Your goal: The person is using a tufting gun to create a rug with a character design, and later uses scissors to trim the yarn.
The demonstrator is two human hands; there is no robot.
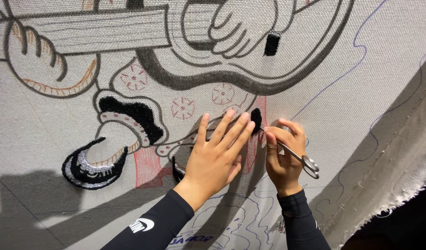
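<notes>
On stretched canvas (pixel 60 129), left hand (pixel 217 157) flat, right hand (pixel 283 157) gripping scissors (pixel 300 158)

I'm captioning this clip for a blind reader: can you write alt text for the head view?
A right hand holds small silver scissors with their tips at a black yarn tuft on a stretched grey cloth, while the left hand lies flat on the cloth beside it. The cloth carries an outlined cartoon drawing, partly filled with black tufting.

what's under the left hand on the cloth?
The left hand lies flat on the grey cloth, over red and black drawn lines. A black tufted patch shows past its fingertips, beside the scissors. Anything beneath the palm is covered.
</notes>
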